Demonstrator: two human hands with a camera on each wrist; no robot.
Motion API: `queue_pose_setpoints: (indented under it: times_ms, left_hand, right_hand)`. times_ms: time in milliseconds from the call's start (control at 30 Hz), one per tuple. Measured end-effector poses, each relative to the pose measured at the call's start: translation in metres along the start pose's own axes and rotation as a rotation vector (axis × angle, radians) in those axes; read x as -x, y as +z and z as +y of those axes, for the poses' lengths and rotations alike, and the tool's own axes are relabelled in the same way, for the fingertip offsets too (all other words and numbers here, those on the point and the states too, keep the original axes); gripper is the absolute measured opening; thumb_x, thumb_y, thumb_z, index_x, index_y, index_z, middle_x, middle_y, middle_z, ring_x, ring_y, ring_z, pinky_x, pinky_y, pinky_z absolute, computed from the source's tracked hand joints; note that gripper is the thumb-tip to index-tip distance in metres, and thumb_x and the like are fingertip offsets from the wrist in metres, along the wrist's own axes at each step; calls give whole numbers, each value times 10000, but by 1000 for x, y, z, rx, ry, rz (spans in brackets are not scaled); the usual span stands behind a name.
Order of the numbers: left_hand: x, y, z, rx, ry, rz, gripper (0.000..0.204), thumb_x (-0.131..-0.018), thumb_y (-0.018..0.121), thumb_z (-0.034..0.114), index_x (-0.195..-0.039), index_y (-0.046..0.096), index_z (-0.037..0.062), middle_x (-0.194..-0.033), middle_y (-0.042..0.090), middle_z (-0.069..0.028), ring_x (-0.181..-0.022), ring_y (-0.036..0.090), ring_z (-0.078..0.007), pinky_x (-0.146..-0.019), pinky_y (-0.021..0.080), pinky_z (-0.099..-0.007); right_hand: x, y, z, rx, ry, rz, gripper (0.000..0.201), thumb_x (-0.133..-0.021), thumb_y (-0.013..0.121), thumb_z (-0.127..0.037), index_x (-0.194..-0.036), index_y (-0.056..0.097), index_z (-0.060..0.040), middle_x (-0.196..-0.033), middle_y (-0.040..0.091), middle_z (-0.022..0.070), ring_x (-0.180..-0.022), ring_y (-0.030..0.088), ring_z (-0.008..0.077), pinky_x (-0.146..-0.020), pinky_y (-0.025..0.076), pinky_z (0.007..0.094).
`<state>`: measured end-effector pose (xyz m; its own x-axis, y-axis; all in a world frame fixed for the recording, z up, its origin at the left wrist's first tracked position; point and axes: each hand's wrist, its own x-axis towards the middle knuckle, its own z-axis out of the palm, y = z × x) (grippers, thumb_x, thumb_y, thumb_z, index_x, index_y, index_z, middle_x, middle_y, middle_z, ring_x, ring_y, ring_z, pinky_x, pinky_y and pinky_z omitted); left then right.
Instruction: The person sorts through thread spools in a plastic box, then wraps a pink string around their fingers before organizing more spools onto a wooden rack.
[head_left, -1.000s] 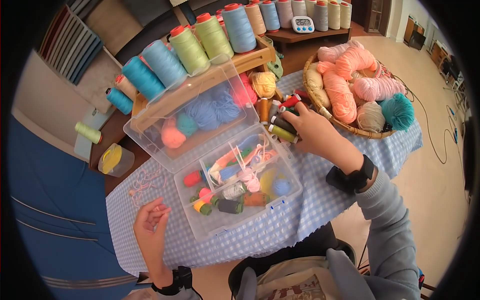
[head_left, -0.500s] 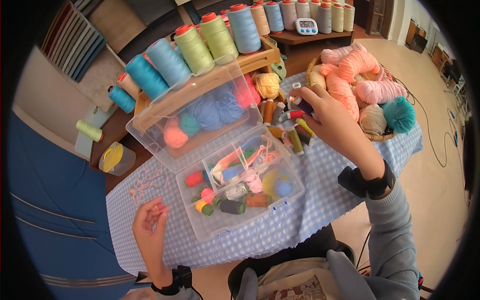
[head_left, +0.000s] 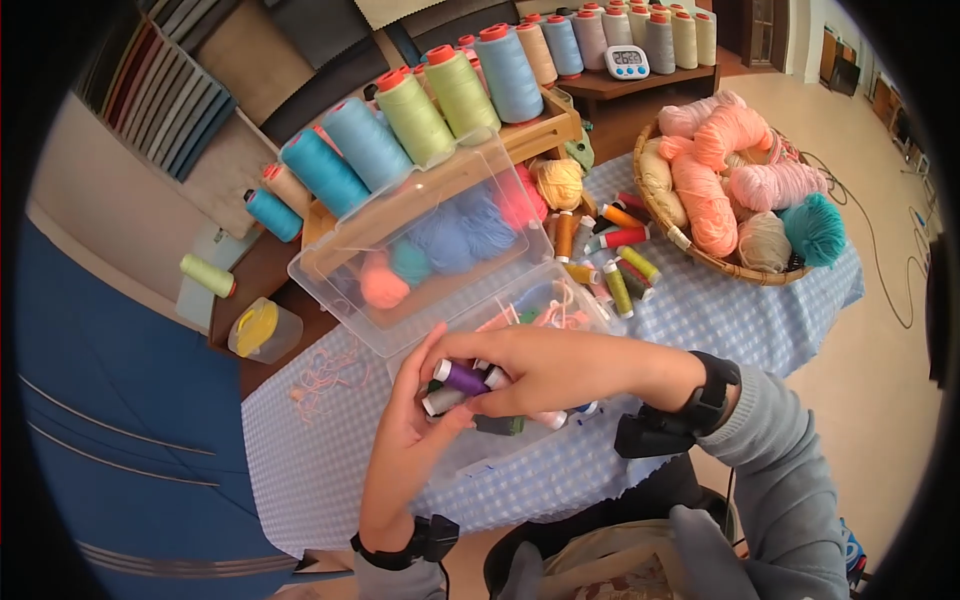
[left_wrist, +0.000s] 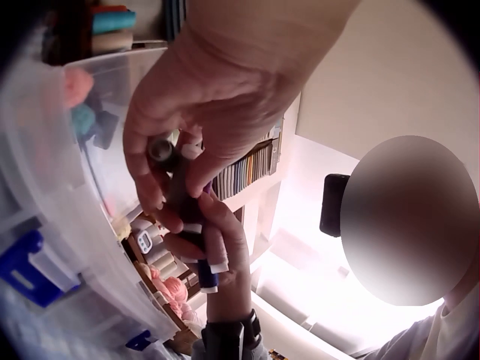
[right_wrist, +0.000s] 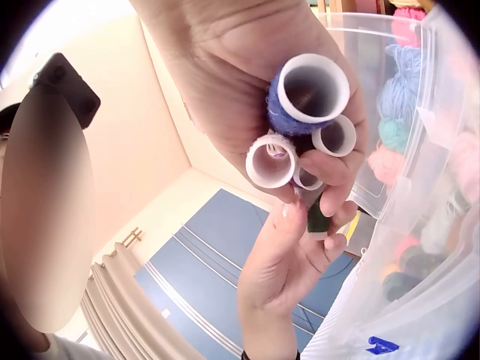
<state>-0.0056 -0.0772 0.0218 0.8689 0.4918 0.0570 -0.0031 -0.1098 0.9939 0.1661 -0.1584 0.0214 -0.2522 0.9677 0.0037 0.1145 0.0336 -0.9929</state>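
Note:
Over the clear plastic box (head_left: 455, 462), my two hands meet around a bunch of small thread spools. My right hand (head_left: 545, 365) grips several of them, among them a purple spool (head_left: 462, 377) and a blue spool (right_wrist: 279, 112) whose white hollow end faces the right wrist camera. My left hand (head_left: 400, 435) curls in from the left, its thumb and fingers on a dark green spool (right_wrist: 318, 215) at the bunch's far end. A grey-white spool (head_left: 443, 401) lies between the hands. Both hands hide most of the box's contents.
The box's raised lid (head_left: 340, 305) stands behind the hands. Loose spools (head_left: 617, 290) lie near a wicker basket (head_left: 715, 268) of yarn. Thread cones (head_left: 410, 117) line a wooden rack at the back. Tangled pink thread (head_left: 325, 380) lies left on the checked cloth (head_left: 290, 470).
My right hand has picked spools from the pile beside the basket and brought them left over the box. My left hand has moved right and up to meet it.

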Motion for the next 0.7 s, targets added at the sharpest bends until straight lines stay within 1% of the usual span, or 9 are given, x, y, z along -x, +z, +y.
queue_pose_setpoints:
  times_ms: [67, 200, 300, 333, 400, 467, 500, 633, 700]
  left_hand:
    - [2, -7, -8, -52, -15, 41, 529, -816, 501, -43, -1309, 316, 4, -1181, 452, -102, -1059, 472, -149, -803, 430, -258]
    - [4, -25, -18, -276, 23, 134, 432, -841, 469, -22, -1260, 375, 19, -1087, 510, -93, -978, 519, -127, -747, 438, -225]
    - [3, -32, -13, -342, -67, 285, 370, -863, 449, 6, -1229, 406, 34, -1008, 548, -93, -931, 549, -119, -711, 442, -215]
    - [3, -38, -13, -327, -98, 281, 398, -862, 467, 27, -1252, 382, 35, -1101, 497, -109, -917, 561, -141, -695, 436, -214]
    - [-2, -43, -16, -309, -127, 279, 431, -862, 485, 48, -1274, 357, 37, -1193, 445, -126, -902, 573, -164, -679, 431, -213]
    - [-7, -45, -23, -215, 26, 264, 473, -854, 496, 44, -1300, 338, 51, -1250, 402, -136, -951, 556, -174, -717, 434, -229]
    - [-8, -48, -29, -213, 29, 267, 473, -854, 496, 44, -1300, 338, 51, -1250, 402, -136, -951, 556, -174, -717, 434, -229]
    - [-5, -51, -34, -322, 31, 256, 520, -833, 524, 39, -1317, 336, 71, -1272, 383, -131, -1027, 514, -182, -745, 437, -253]
    - [-5, -52, -27, -362, 2, 277, 520, -822, 537, 37, -1309, 359, 76, -1261, 402, -123, -1043, 501, -179, -753, 436, -260]
  right_hand:
    - [-12, 2, 8, 146, -155, 18, 335, -834, 538, -98, -1156, 443, -93, -789, 506, 34, -517, 491, 88, -490, 408, 229]
    - [-11, -1, -7, 10, 80, 82, 338, -817, 513, -72, -1145, 434, -81, -712, 508, 33, -544, 524, 106, -497, 413, 245]
    - [-24, -2, 5, 72, -14, 244, 324, -804, 512, -88, -1117, 434, -61, -691, 521, 41, -569, 546, 122, -510, 424, 262]
    - [-28, -4, 7, 74, -15, 240, 324, -804, 512, -88, -1117, 434, -61, -691, 521, 41, -569, 546, 122, -510, 424, 262]
    - [-35, -6, 12, 177, 31, 298, 399, -749, 581, -164, -1090, 449, -6, -846, 575, 205, -779, 584, 320, -665, 445, 390]
    - [-46, -5, 26, 361, -14, 363, 347, -761, 563, -145, -1060, 443, -15, -825, 575, 182, -756, 583, 325, -656, 448, 391]
    - [-49, -4, 30, 544, -60, 429, 297, -774, 546, -127, -1030, 438, -25, -803, 574, 160, -733, 582, 330, -647, 452, 391]
    - [-49, -2, 30, 647, -114, 452, 290, -768, 550, -133, -1009, 437, -17, -889, 561, 192, -794, 554, 387, -693, 436, 427]
    - [-48, -2, 23, 676, -56, 433, 343, -750, 551, -115, -1035, 444, 41, -977, 540, 234, -865, 554, 397, -732, 451, 426]
